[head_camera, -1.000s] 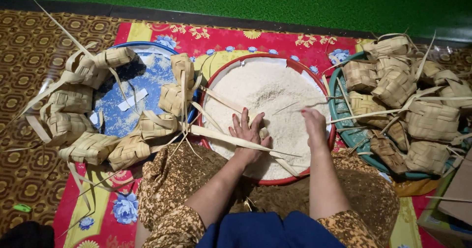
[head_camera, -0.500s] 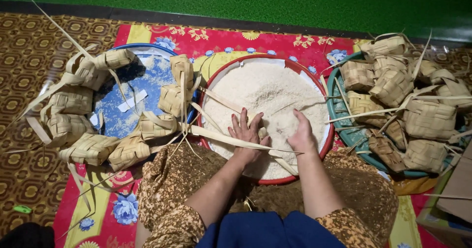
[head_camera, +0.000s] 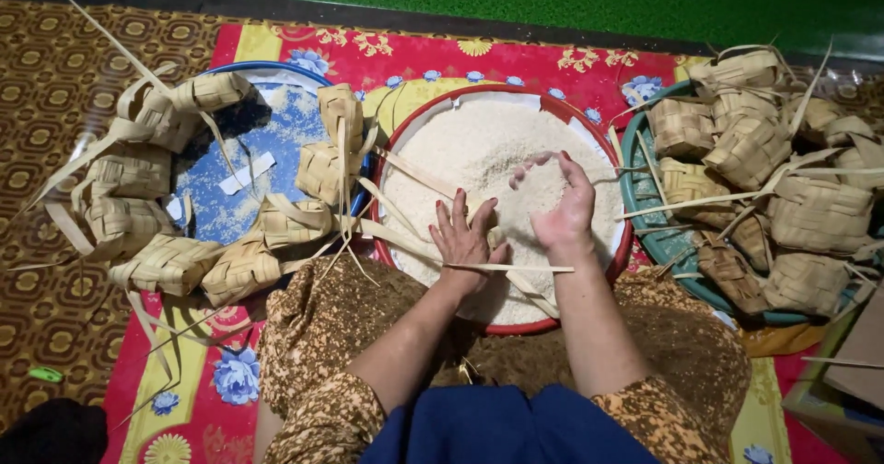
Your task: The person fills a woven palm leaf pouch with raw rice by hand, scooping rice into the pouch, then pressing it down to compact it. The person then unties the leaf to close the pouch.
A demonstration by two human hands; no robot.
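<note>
The red-rimmed basin (head_camera: 619,243) sits on the floor directly in front of the seated person, heaped with loose white rice (head_camera: 479,142). The left hand (head_camera: 463,238) rests palm-down at the near side of the rice, fingers spread apart, lying over a pale leaf strip (head_camera: 516,267) that crosses the basin. The right hand (head_camera: 562,208) is raised just above the rice surface, fingers curled together in a loose cup; whether grains lie inside it cannot be told. Judgement: the rice is dry, loose and free-running, light by the handful, and will slip through any gap, so it is best scooped with a closed cupped palm. The woven leaf pouches are light, springy and easily crushed; hold them by the body, not the trailing strips. Empty-looking pouches ring the blue basin (head_camera: 221,206) on the left; more pouches fill the green basin (head_camera: 635,151) on the right. Both basins stand just beside the red rim, and long strips overhang it, leaving little open room except straight above the rice.
</note>
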